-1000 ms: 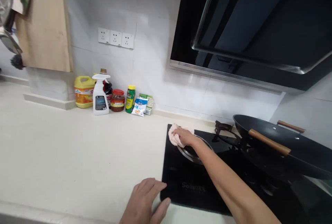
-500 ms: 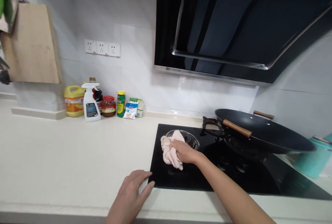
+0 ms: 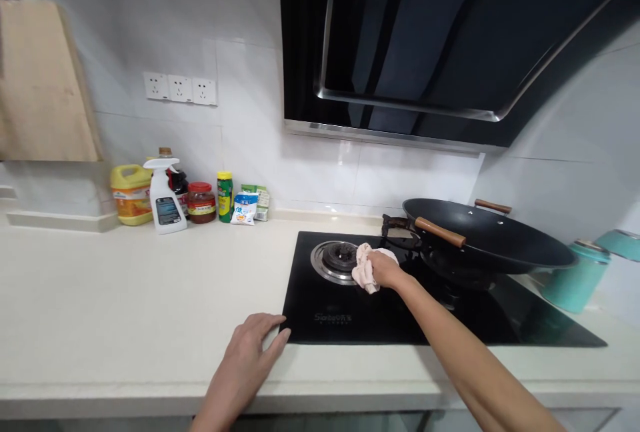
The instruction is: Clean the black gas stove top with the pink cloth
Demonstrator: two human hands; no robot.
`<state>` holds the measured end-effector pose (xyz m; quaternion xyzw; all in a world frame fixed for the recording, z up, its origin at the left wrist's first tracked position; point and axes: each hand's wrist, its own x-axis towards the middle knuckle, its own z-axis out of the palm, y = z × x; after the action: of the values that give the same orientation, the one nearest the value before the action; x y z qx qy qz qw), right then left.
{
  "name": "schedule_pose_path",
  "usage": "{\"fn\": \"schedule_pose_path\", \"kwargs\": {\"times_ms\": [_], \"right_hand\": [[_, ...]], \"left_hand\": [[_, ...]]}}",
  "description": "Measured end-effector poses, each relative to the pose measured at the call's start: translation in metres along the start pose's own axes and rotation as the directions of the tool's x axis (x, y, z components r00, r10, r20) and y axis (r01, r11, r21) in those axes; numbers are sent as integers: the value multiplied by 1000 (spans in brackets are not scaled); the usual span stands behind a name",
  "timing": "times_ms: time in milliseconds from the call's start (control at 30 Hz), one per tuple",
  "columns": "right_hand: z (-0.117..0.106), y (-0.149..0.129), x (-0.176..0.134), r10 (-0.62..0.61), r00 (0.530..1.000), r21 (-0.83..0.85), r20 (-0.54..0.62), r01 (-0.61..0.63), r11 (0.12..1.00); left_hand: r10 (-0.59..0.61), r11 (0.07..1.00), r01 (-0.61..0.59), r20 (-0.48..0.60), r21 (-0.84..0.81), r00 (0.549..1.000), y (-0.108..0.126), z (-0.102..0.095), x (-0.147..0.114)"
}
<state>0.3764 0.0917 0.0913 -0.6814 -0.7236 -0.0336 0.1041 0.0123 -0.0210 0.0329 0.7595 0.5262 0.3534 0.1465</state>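
Observation:
My right hand [image 3: 385,268] is closed on a crumpled pale pink cloth [image 3: 365,269], pressed to the black glass cooktop [image 3: 320,302] just right of the left burner [image 3: 340,257]. That burner has a metal ring and no pan support on it. At the cooktop's front left corner, my left hand [image 3: 253,351] rests with thumb and fingers apart, the fingertips touching the glass edge. A large black wok [image 3: 493,239] with wooden handles sits over the right burner. Behind the left burner, a dark pan support [image 3: 397,225] lies next to the wok.
Along the wall stand a white spray bottle [image 3: 165,199], a yellow jug [image 3: 131,195], a red-lidded jar [image 3: 201,204], a green shaker bottle [image 3: 225,197] and small packets [image 3: 245,208]. A teal canister [image 3: 575,279] is at the right. The black range hood [image 3: 400,39] overhangs the cooktop.
My right hand has moved the cloth rightward off the left burner, which now shows fully. My left hand stays at the cooktop corner. The view has shifted a little.

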Motion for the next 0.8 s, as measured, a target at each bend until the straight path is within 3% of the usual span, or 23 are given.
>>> {"fn": "schedule_pose_path", "kwargs": {"times_ms": [100,333,433,600,800], "right_hand": [[5,-17,-16,-6,1000,-7,0,6,1000],[8,-89,-100,-228,969,51,-94,233,971],[13,-101,-126,-257,951,74,-169,273,959],[17,-65,-162,-154,953,71,-261,178,981],[3,29,-212,175,966,-65,-190,-190,980]], "left_hand": [[9,1000,-9,-10,-3,1000,1,-1,1],[70,997,-70,-14,42,997,-3,-1,5],[90,995,-89,-9,54,996,-4,-2,7],[111,991,-110,-6,73,994,-1,-6,8],[118,989,-116,-19,89,993,3,-8,10]]}}
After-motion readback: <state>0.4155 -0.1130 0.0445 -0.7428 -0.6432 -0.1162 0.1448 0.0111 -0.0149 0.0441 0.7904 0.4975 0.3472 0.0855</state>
